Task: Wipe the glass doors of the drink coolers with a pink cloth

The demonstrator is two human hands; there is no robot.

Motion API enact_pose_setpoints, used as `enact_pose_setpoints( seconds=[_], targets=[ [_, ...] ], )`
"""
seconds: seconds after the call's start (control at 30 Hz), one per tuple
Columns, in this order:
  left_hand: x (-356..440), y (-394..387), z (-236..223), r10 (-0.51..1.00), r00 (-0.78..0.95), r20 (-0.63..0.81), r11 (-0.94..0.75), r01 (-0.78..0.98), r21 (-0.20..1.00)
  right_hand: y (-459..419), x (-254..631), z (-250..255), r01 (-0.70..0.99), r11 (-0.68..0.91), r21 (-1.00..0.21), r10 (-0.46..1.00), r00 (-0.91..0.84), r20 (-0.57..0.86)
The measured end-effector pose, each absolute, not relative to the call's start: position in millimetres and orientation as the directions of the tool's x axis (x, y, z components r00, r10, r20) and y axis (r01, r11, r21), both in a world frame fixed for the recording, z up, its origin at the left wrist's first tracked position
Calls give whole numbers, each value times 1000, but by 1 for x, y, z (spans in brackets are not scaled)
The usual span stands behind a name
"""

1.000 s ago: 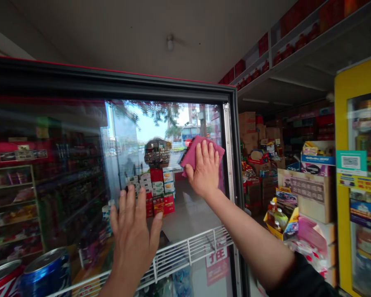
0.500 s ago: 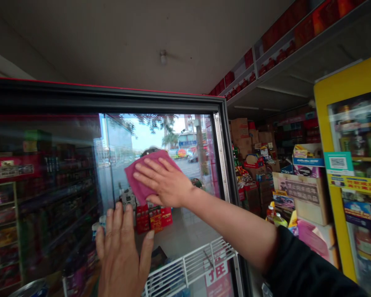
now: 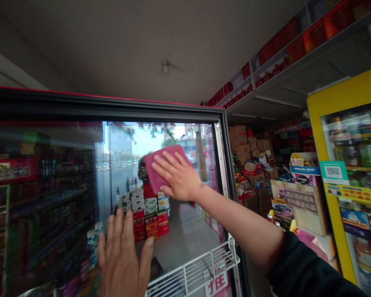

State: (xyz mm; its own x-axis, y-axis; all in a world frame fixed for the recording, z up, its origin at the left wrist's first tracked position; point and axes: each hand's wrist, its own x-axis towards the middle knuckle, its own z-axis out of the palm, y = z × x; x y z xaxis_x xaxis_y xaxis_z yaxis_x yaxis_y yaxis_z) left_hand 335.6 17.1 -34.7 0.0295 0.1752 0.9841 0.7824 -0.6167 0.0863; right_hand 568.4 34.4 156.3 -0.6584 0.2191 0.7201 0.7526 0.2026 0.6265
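Observation:
My right hand (image 3: 179,175) lies over a folded pink cloth (image 3: 157,177) and holds it against the glass door (image 3: 185,222). Its fingers are stretched across the cloth, pointing up and left. My left hand (image 3: 123,253) is raised lower down in front of the same pane, fingers extended and thumb apart, with nothing in it. I cannot tell whether its palm touches the glass. A black frame (image 3: 111,108) with a thin red top edge surrounds the pane.
A white wire rack (image 3: 194,268) sits below my right forearm. To the right stand stacked boxes (image 3: 303,202) and a yellow drinks cooler (image 3: 315,123). High shelves (image 3: 266,70) carry red packages. Street and shop goods show in the glass.
My right hand and the cloth have moved right and slightly up across the pane. My left hand stays nearly in place. The view has tilted up a little.

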Motion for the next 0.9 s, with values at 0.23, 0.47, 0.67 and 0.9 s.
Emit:
enact_pose_setpoints(
  seconds=[0.23,0.47,0.67,0.9],
  targets=[
    [333,26,-37,181,31,983,-598,797,84,31,594,194,651,191,734,266,-754,600],
    [334,22,-37,150,49,987,-599,799,52,40,630,218,994,87,71,56,-76,996],
    [334,26,-38,143,42,989,-586,809,50,49,566,219,965,119,234,87,-245,966],
    [331,25,-40,177,47,983,-569,820,63,35,573,233,736,198,648,201,-677,708]
  ],
)
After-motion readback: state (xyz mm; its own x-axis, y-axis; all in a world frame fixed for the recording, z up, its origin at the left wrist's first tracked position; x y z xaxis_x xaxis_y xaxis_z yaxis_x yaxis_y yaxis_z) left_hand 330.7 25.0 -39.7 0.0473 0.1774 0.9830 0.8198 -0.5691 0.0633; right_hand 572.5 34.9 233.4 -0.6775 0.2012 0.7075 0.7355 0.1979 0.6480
